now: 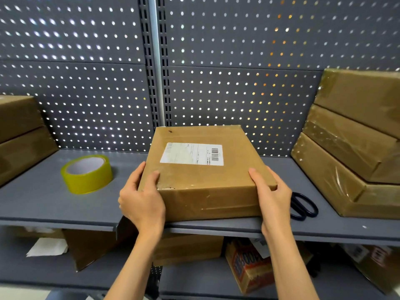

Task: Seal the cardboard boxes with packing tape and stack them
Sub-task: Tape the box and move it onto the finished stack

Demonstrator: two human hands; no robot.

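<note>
Both hands clamped on the labelled cardboard box (201, 169), left hand (141, 204) and right hand (273, 199) at its near corners.

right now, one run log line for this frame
step: handling labelled box on shelf | left hand: grips box | right hand: grips box | tape roll: idle | scissors: idle

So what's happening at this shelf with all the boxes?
A person is packing parcels. Both hands, left hand and right hand, grip the near corners of a labelled cardboard box on the grey shelf. A roll of yellowish packing tape stands to its left, black scissors lie to its right. Taped boxes are stacked at the far right, and two more at the left.
</note>
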